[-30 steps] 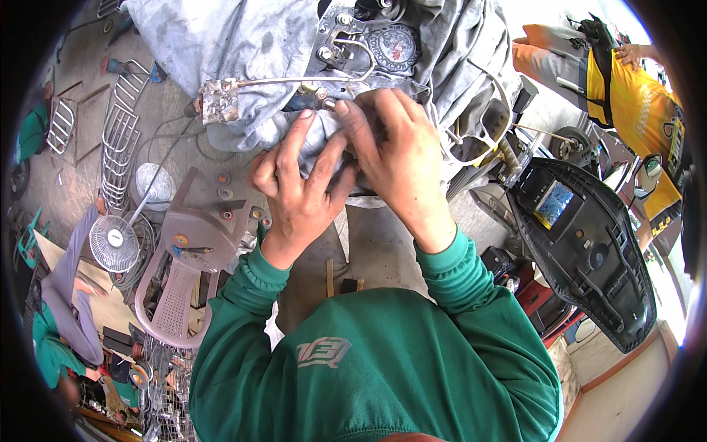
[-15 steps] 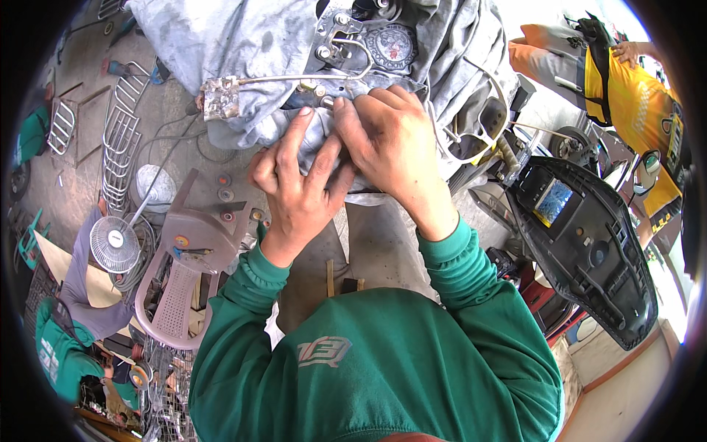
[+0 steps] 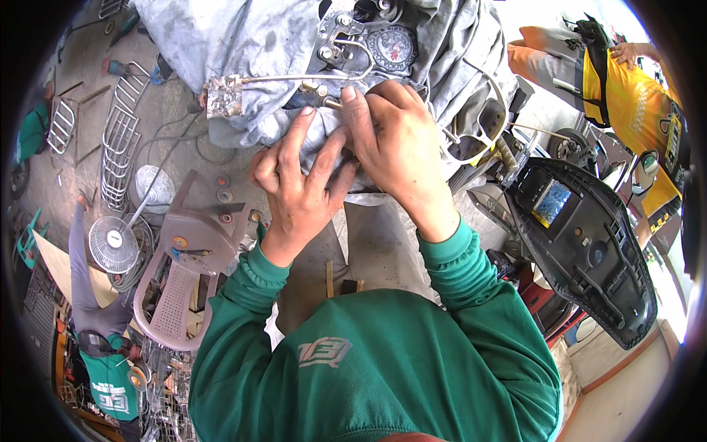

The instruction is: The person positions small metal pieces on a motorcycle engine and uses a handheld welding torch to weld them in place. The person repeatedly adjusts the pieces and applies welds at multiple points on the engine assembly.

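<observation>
My left hand [image 3: 298,180] rests against the grey cloth [image 3: 269,44], its fingers spread and the index finger stretched forward. Close beside it, my right hand [image 3: 401,144] has its fingers curled, with the thumb straight along them; what lies under them is hidden. A short brassy metal piece [image 3: 333,104] shows just left of the right thumb. Beyond both hands, a bent metal rod [image 3: 294,77] ends in a worn, spattered plate [image 3: 224,97] at the left. A steel bracket [image 3: 333,33] with bolts sits above the rod.
On the left are a pinkish plastic chair [image 3: 173,302] with small tools on it, a standing fan [image 3: 113,244], metal racks [image 3: 120,147] and a bending co-worker [image 3: 107,368]. To the right lie a black motorcycle seat [image 3: 585,250] and a person in yellow [image 3: 641,103].
My right thumb has lifted and shifted slightly right, showing more of the brassy piece. My left hand stays nearly still. The green-clad co-worker at lower left has moved lower and to the right.
</observation>
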`<action>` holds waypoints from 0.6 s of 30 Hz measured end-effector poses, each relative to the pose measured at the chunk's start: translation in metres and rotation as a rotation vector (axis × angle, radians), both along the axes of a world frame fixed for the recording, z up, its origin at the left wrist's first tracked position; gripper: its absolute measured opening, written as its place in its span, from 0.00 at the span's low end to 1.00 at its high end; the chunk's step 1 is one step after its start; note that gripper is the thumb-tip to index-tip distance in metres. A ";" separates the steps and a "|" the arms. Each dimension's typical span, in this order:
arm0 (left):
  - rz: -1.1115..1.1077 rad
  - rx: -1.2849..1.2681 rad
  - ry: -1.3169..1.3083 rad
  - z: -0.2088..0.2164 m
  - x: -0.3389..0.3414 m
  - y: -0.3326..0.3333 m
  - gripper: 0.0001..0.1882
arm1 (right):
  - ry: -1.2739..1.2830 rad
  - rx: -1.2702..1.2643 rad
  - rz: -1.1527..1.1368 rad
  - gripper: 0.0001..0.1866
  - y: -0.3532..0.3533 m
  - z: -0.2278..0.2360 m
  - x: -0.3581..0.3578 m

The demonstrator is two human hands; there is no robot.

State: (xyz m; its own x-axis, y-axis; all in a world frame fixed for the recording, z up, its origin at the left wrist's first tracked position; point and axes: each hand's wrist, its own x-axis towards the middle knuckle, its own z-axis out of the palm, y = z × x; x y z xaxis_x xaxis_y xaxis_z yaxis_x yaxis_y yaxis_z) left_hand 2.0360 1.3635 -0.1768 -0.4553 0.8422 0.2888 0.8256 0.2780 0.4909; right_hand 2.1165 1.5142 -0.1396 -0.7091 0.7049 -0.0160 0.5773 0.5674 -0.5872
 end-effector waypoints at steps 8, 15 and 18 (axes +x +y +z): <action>-0.020 -0.014 -0.004 0.000 -0.001 -0.002 0.22 | 0.061 -0.043 0.038 0.13 0.001 0.000 -0.001; -0.019 -0.019 -0.003 0.001 -0.002 -0.002 0.23 | 0.132 -0.132 -0.062 0.15 0.000 0.004 0.001; -0.028 -0.014 -0.013 0.001 -0.002 -0.002 0.23 | 0.076 -0.078 0.022 0.14 0.001 0.001 -0.001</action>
State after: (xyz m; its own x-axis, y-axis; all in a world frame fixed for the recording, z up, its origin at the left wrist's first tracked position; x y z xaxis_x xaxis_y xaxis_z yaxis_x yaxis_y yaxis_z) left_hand 2.0340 1.3620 -0.1758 -0.4354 0.8585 0.2709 0.8269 0.2624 0.4974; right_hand 2.1152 1.5152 -0.1388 -0.7253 0.6882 -0.0157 0.5173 0.5299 -0.6720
